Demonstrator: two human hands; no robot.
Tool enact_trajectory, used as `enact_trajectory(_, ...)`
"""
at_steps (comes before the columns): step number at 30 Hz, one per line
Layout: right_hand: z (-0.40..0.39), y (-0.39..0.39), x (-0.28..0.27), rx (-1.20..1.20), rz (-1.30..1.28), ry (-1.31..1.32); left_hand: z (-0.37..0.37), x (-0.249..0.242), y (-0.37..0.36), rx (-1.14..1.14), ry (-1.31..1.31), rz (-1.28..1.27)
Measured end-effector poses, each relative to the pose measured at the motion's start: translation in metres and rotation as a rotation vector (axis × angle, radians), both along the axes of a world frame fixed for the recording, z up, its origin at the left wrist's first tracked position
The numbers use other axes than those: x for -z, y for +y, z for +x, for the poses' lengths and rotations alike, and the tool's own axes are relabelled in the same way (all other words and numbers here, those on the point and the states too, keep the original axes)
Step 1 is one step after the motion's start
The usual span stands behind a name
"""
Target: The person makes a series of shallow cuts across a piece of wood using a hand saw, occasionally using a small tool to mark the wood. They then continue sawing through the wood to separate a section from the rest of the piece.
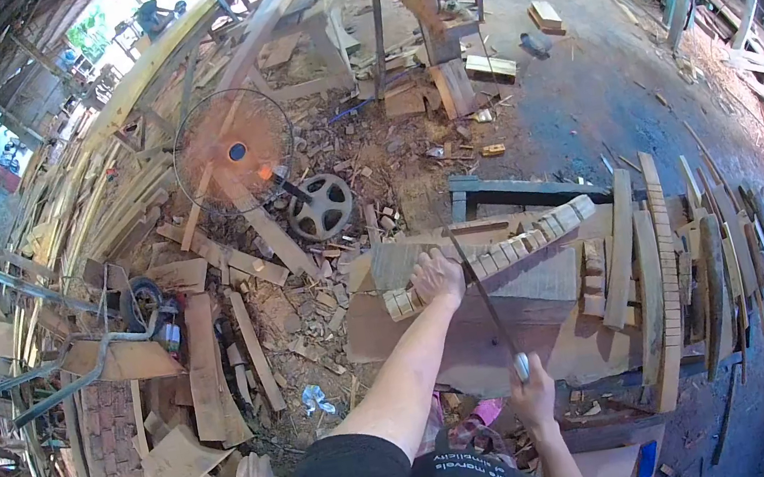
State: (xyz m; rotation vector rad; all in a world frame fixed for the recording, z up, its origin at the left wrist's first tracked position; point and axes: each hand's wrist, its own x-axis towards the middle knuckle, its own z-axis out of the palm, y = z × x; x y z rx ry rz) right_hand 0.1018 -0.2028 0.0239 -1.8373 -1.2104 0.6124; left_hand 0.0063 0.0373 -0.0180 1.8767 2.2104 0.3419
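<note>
My left hand (438,277) presses down on a long notched wooden piece (523,244), its fingers bent over the wood near the left end. The piece lies slanted across a low wooden bench (397,331), over a flat board (548,279). In my right hand (534,398), nearer my body, is the handle of a handsaw (483,297). Its long, dark, narrow blade points away from me and crosses the notched piece just right of my left hand.
Several curved wooden pieces (659,284) lean at the bench's right end. A round caged fan (240,176) and a spoked wheel (321,210) stand ahead on the left. Wood offcuts (309,315) litter the floor. At far left is a wheelbarrow (106,357).
</note>
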Motion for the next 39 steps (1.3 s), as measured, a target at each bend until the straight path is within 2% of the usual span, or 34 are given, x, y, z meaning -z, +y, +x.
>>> enact_trajectory(2,0.004,-0.019,0.003,-0.005,-0.075,0.081,-0.001,0.001,0.001,0.029,0.014,-0.002)
enact_trajectory(5,-0.007,0.035,-0.002,0.007,-0.071,0.018,-0.002,0.0,0.0,0.079,0.042,-0.012)
enact_trajectory(8,-0.006,0.056,0.013,-0.003,-0.074,-0.036,-0.002,0.002,-0.001,0.069,0.058,-0.013)
enact_trajectory(12,0.0,-0.003,-0.004,0.002,0.044,0.068,0.001,-0.011,-0.001,0.015,0.028,-0.03)
enact_trajectory(14,0.003,-0.025,-0.008,0.011,-0.162,0.082,-0.001,-0.011,0.002,0.039,0.017,-0.051)
enact_trajectory(15,0.001,-0.024,-0.007,0.017,-0.169,0.085,-0.002,-0.01,0.0,0.067,0.014,-0.064)
enact_trajectory(21,-0.006,0.045,0.027,0.009,0.022,-0.036,-0.003,-0.001,0.001,0.072,0.052,-0.055)
enact_trajectory(26,0.0,-0.021,0.007,0.015,-0.009,0.052,-0.004,0.011,0.004,0.07,-0.001,0.024)
enact_trajectory(28,-0.003,-0.029,0.006,0.023,-0.134,0.128,-0.007,0.01,0.001,0.108,0.016,0.052)
enact_trajectory(31,-0.01,0.013,0.016,0.038,-0.058,0.035,-0.006,0.006,0.005,0.131,0.063,-0.016)
enact_trajectory(34,-0.011,0.044,0.025,0.029,-0.044,0.059,-0.007,0.012,0.003,0.153,0.098,0.005)
enact_trajectory(37,-0.007,0.003,0.017,0.018,-0.018,-0.024,-0.006,0.011,0.007,0.111,0.089,0.016)
enact_trajectory(39,-0.003,-0.024,0.004,0.004,-0.045,0.059,-0.004,0.006,0.006,0.117,0.075,-0.014)
